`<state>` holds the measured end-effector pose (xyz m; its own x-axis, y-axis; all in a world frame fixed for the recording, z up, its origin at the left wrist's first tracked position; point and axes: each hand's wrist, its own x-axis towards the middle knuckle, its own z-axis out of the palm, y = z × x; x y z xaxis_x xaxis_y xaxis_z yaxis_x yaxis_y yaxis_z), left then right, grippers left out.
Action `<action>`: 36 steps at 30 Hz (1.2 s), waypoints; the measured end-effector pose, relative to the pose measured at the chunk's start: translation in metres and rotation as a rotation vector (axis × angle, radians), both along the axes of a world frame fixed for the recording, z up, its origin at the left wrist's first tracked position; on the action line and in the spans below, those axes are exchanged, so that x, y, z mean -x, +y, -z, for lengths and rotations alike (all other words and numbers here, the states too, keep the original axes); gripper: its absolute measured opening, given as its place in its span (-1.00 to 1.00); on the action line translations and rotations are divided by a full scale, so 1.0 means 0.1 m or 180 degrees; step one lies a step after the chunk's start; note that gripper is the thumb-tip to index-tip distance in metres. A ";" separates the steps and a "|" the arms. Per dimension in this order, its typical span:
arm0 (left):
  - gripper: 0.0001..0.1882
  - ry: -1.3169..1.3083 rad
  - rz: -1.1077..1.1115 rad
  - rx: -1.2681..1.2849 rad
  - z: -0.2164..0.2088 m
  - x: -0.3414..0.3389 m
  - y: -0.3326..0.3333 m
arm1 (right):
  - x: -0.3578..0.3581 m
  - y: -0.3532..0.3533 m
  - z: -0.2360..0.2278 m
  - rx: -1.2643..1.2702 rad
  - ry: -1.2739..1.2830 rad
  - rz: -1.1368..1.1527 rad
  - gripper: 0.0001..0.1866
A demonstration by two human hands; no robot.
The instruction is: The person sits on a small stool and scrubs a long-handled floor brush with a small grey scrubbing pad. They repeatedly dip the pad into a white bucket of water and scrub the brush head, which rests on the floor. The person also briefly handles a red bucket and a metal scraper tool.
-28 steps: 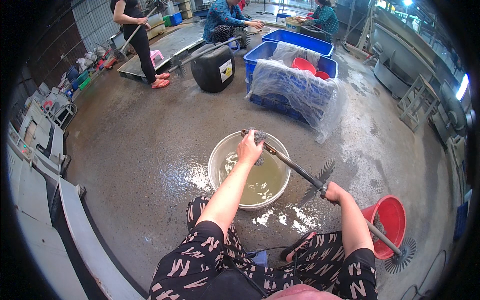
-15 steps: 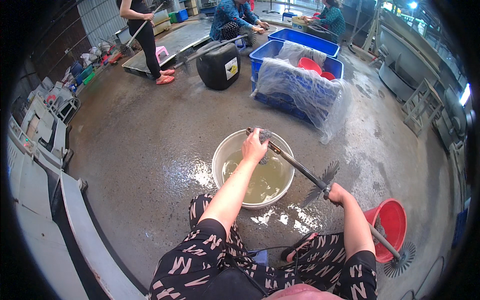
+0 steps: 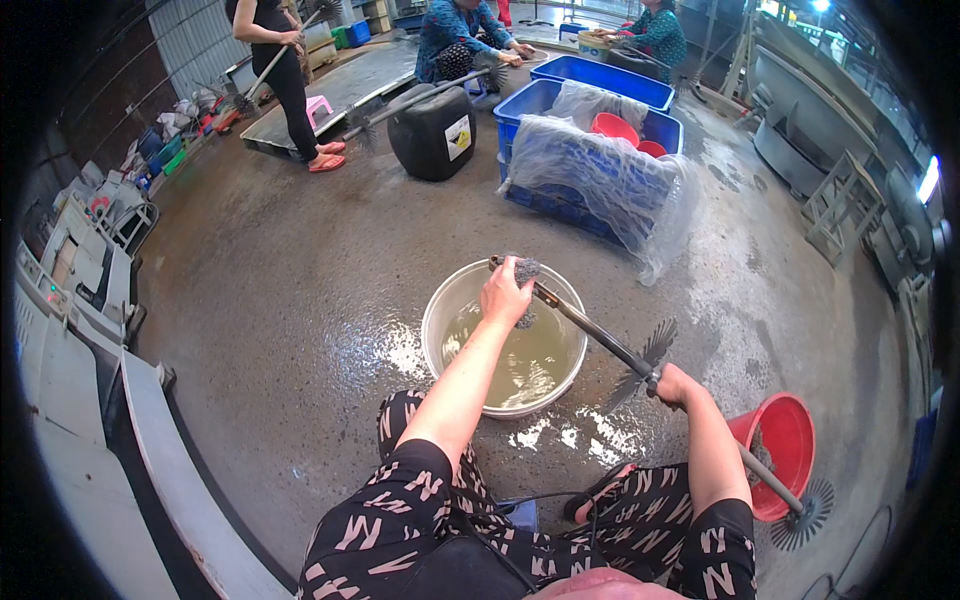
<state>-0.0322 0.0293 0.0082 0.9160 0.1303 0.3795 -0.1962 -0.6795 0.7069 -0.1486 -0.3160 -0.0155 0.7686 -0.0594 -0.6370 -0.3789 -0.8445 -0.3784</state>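
Observation:
A long metal shaft [image 3: 598, 331] slants over a white bucket [image 3: 431, 345] of cloudy water [image 3: 520, 365]. Around its upper end my left hand [image 3: 506, 298] is closed, pressing a grey scouring pad [image 3: 527, 270] against the metal. My right hand [image 3: 676, 387] grips the same shaft farther down, just beside a round fan of dark blades [image 3: 657, 345]. Past my right forearm the shaft runs on to a second bladed wheel [image 3: 803, 515] at its lower end. That end passes in front of a red bucket [image 3: 795, 440] with something grey inside.
Ahead stand blue crates [image 3: 560, 200] draped with clear plastic sheeting, and a black drum [image 3: 432, 135] with another bladed shaft on top. One person stands at the far left holding a similar shaft; two others sit farther back. Grey machinery [image 3: 75, 350] lines the left side. The floor is wet.
The view has shifted very slightly. Both hands keep their grip on the shaft and pad, with hardly any movement between the frames.

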 end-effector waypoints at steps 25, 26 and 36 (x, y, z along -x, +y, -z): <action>-0.57 0.0073 -0.0016 -0.0057 0.07 -0.04 0.00 | 0.02 0.04 -0.07 0.0001 0.0000 0.0019 -0.83; -0.57 0.0085 -0.0018 -0.0063 0.06 -0.04 0.00 | 0.02 0.03 -0.05 -0.0018 0.0003 0.0023 -0.84; -0.57 0.0087 -0.0005 -0.0043 0.05 -0.04 0.00 | -0.01 -0.02 0.03 0.0048 -0.0099 -0.0176 -0.71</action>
<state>-0.0282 0.0297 0.0030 0.9258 0.1267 0.3561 -0.1760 -0.6893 0.7028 -0.1474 -0.3183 -0.0181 0.7903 -0.0255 -0.6121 -0.3197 -0.8695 -0.3765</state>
